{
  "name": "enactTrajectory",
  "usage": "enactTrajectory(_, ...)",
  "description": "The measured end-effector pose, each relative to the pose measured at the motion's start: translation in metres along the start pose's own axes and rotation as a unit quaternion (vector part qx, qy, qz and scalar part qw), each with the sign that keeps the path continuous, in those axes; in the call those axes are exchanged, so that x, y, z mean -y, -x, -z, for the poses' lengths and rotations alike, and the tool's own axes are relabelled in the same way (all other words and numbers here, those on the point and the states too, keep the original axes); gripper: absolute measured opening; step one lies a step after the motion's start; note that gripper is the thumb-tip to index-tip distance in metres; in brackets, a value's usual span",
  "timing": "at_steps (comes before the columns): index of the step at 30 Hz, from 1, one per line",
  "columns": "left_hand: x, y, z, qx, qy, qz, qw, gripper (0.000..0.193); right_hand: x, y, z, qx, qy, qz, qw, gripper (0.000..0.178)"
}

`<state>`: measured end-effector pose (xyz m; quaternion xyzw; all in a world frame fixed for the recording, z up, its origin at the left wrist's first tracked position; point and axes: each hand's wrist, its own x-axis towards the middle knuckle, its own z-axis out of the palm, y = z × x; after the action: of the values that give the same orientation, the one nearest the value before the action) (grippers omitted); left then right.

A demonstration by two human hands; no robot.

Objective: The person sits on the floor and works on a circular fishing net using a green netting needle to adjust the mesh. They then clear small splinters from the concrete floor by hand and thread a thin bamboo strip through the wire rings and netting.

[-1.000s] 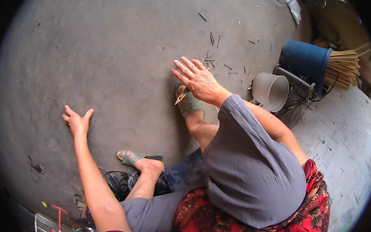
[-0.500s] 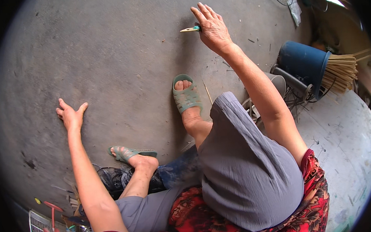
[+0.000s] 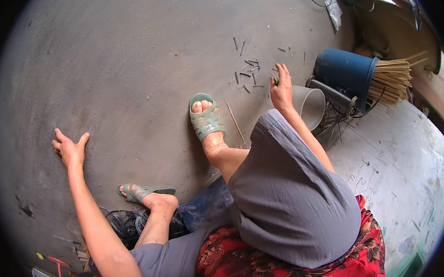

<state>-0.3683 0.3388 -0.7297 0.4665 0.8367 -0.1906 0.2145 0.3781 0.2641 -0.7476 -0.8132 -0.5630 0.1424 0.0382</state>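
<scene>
My right hand (image 3: 282, 90) is closed on a small green-handled tool (image 3: 276, 80). The hand hides most of it, and I cannot make out its exact kind. Just left of and beyond that hand, several short dark sticks (image 3: 245, 74) lie scattered on the floor. A pale grey bucket (image 3: 311, 105) stands close to its right. Far to the left, my left hand (image 3: 72, 153) is held over the floor with thumb and fingers spread and nothing in it. One long thin stick (image 3: 235, 121) lies beside my right sandal (image 3: 207, 120).
At the right, a blue bucket (image 3: 343, 78) lies on its side with a bundle of thin wooden sticks (image 3: 390, 81) in it. A metal bar (image 3: 334, 96) and wires lie before it. A red-handled thing (image 3: 59, 268) is at the lower left.
My right hand has come back toward my knee, and its fingers have gone from stretched out to curled. The scattered dark sticks now show on the floor. The view has shifted slightly.
</scene>
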Motion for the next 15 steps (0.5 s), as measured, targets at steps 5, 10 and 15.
enactTrajectory(5,-0.015,0.006,0.007,0.0,-0.001,-0.005,1.0,0.137,-0.109,-0.076,0.006,-0.053,0.035,-0.074,0.995,0.062)
enactTrajectory(10,-0.014,0.01,0.011,-0.002,-0.004,-0.007,1.0,0.136,-0.147,-0.127,0.012,-0.03,0.052,-0.197,0.979,0.066)
enactTrajectory(15,-0.024,0.005,0.005,-0.013,0.0,-0.024,1.0,0.135,-0.179,-0.148,0.031,0.059,0.082,-0.237,0.966,0.07)
